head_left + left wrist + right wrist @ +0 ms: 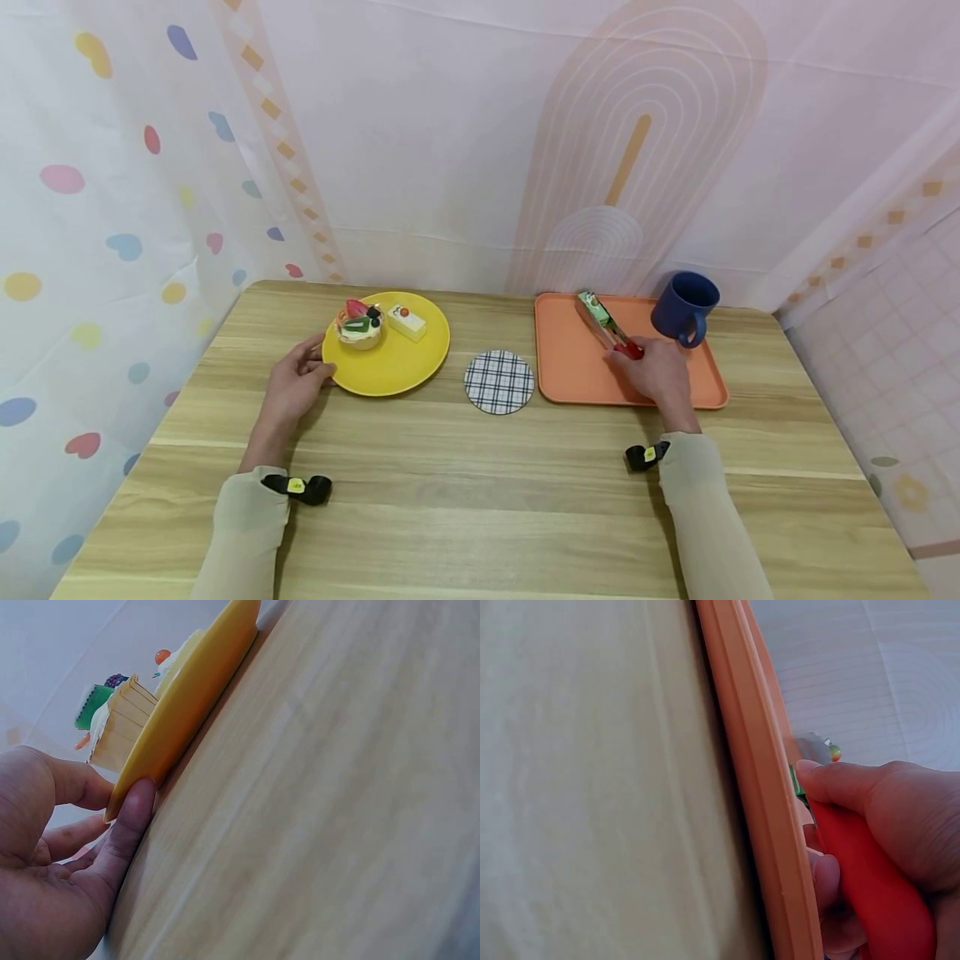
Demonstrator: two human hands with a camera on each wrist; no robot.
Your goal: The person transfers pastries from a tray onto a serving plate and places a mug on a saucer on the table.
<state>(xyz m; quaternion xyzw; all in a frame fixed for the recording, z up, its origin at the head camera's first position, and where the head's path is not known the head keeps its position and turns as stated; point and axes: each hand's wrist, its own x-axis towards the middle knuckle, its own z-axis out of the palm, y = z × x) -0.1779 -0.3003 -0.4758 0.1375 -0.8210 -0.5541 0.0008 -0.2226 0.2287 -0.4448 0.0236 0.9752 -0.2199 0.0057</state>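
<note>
While the left hand [293, 385] pinches the plate [390, 371], we note the right hand [660, 371] gripping a red-handled tool [877, 885], a green cake [592, 308] at its far end.

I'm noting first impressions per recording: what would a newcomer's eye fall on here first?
Probably the round, bright yellow plate at left, its rim pinched by the left hand, a fruit-topped tart on it. Next, the rectangular orange tray at right, where the right hand grips a red-handled utensil, with a dark blue mug near the tray's far right corner.
</note>
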